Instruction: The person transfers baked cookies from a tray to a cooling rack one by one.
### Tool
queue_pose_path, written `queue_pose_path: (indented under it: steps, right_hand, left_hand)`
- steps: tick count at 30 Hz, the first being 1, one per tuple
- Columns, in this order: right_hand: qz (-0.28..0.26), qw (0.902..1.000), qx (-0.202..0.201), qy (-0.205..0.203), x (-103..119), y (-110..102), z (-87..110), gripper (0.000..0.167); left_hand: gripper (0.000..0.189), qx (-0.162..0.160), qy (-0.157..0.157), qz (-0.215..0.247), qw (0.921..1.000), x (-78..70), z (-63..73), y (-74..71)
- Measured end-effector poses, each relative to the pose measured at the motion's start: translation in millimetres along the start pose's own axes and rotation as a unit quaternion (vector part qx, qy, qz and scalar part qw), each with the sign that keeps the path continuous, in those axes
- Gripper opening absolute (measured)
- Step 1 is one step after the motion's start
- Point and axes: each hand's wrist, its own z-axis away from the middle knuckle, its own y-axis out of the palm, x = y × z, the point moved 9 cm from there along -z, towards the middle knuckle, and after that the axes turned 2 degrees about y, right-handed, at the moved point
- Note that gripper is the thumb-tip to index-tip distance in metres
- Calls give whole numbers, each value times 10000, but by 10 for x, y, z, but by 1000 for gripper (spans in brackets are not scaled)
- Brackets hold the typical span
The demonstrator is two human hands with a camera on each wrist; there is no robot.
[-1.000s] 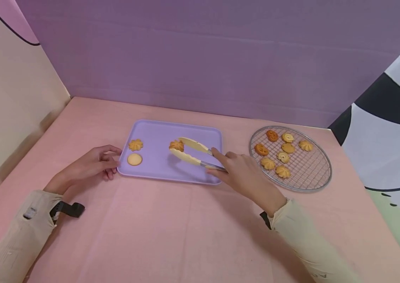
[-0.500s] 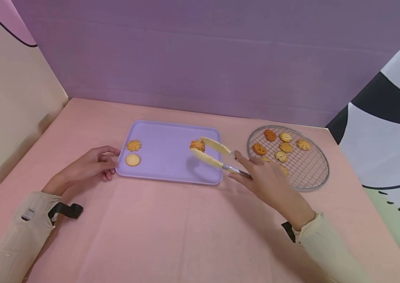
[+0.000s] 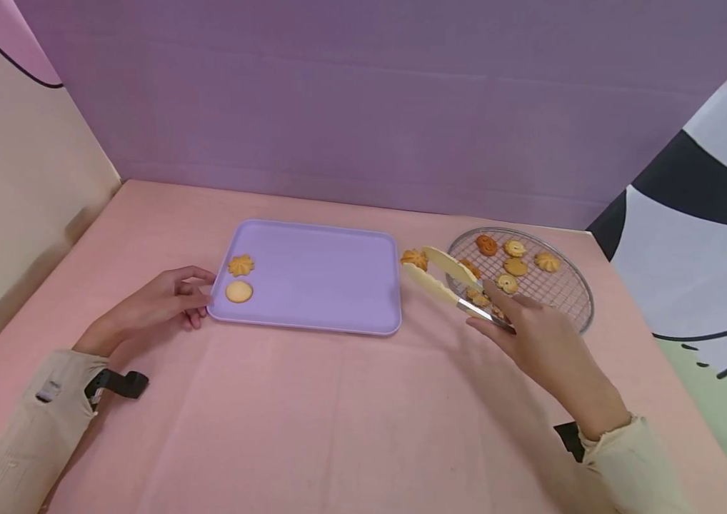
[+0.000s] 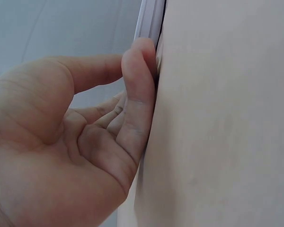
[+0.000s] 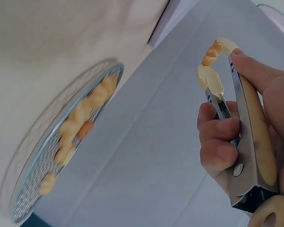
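My right hand (image 3: 546, 350) grips a pair of tongs (image 3: 430, 282) with metal arms and cream, scalloped tips. Between the tips a browned, ridged flower-shaped cookie (image 3: 413, 259) is held above the table, just past the right edge of the purple tray (image 3: 318, 278). The right wrist view shows the thumb and curled fingers round the tongs (image 5: 248, 127), with the cookie (image 5: 211, 53) at their ends. My left hand (image 3: 161, 303) holds the tray's left rim near its front corner. On the tray's left side lie a flower-shaped cookie (image 3: 241, 265) and a round, smooth cookie (image 3: 238, 291).
A round wire cooling rack (image 3: 565, 303) stands right of the tray, bearing several cookies of different shapes; the right hand and tongs partly cover it. A pink cloth (image 3: 312, 407) covers the table. A purple backdrop (image 3: 338, 135) rises behind.
My right hand has carried the tongs and the browned cookie rightward, from above the middle of the tray to beyond its right edge, near the rack. My left hand stays at the tray.
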Motion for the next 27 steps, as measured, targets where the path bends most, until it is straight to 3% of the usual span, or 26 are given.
queue_pose_path:
  steps: [13,27]
  right_hand:
    - [139,9971,-312,673,-555,-163,193,57]
    - [72,9924,-415,1154,-1020,-142,318,62]
  left_hand:
    - [45,15,43,14,10000,5,-7,-6]
    - [46,3,-18,24,10000,22,-14,-5]
